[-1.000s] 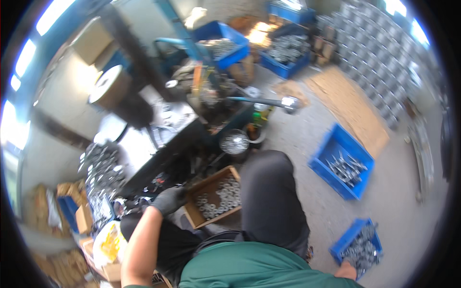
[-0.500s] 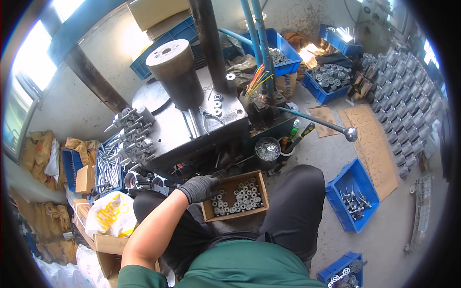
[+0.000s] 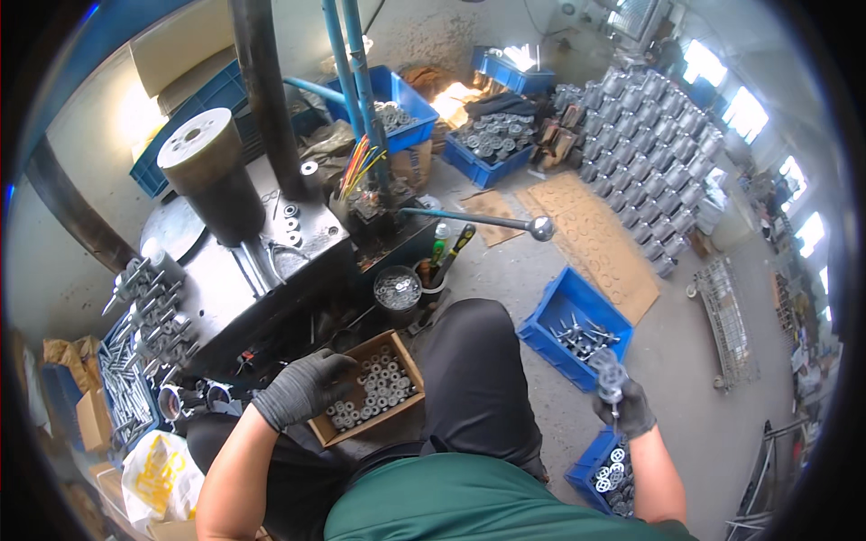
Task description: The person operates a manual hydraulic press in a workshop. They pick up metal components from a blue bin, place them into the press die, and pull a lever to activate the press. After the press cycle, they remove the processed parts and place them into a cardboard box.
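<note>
My left hand (image 3: 308, 389), in a dark grey glove, is over the left edge of a cardboard box (image 3: 410, 361) between my legs. Its fingers are stretched out, with nothing visible in them. Inside the box lie many small ring-shaped metal pieces (image 3: 383, 383) that look like bearings. Out to the right, my gloved right hand (image 3: 634, 410) is closed around a metal wheel with a shaft (image 3: 610, 377), its round end up. That hand is between a blue bin of shafted metal parts (image 3: 541, 347) and a lower blue bin of spoked metal wheels (image 3: 582, 473).
A press table (image 3: 225, 307) with a thick cylinder (image 3: 216, 198) and stacked shafted parts (image 3: 149, 316) stands at the left. The press's ball-ended lever (image 3: 487, 219) juts right. A can of small parts (image 3: 397, 288) stands below it. Stacked metal cylinders (image 3: 645, 153) rise behind flattened cardboard (image 3: 586, 243).
The view has swung right. My right hand has come into view holding the metal wheel with a shaft. My left hand's fingers now reach over the box edge.
</note>
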`<state>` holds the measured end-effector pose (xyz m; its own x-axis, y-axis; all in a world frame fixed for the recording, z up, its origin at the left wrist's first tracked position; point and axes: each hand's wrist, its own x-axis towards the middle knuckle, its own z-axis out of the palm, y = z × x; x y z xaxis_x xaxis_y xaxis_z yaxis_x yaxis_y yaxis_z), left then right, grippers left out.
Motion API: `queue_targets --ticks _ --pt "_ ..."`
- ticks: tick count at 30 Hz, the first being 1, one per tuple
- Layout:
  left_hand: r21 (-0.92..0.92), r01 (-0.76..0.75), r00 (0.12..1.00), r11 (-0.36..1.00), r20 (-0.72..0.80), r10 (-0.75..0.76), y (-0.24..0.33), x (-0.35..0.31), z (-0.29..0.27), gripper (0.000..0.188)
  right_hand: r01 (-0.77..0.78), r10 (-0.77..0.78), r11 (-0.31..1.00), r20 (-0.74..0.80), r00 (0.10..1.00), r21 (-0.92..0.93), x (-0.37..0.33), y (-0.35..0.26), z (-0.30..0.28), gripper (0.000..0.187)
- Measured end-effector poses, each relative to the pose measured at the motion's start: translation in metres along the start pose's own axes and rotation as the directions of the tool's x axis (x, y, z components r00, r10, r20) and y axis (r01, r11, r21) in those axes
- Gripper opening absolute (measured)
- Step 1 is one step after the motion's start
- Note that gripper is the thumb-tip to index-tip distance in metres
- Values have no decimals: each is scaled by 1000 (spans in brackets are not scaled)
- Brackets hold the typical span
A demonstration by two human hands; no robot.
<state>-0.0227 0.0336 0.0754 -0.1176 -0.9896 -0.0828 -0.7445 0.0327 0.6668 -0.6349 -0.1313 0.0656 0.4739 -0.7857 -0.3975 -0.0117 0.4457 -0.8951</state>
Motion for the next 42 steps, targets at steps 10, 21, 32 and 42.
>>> queue_targets --ticks 10,21,32,42 --pt "-469 -469 866 748 -411 286 56 8 -28 92 250 321 823 780 537 -510 131 -129 311 54" --pt "-439 49 971 897 -191 -146 5 -31 -14 78 273 690 676 718 91 -684 226 -32 429 46" --pt "-366 271 961 890 148 -232 -19 -37 6 62 704 691 414 703 170 -577 238 11 440 70" --pt "-380 312 948 871 67 -310 -45 -33 11 63 730 496 372 787 365 -573 242 21 443 71"
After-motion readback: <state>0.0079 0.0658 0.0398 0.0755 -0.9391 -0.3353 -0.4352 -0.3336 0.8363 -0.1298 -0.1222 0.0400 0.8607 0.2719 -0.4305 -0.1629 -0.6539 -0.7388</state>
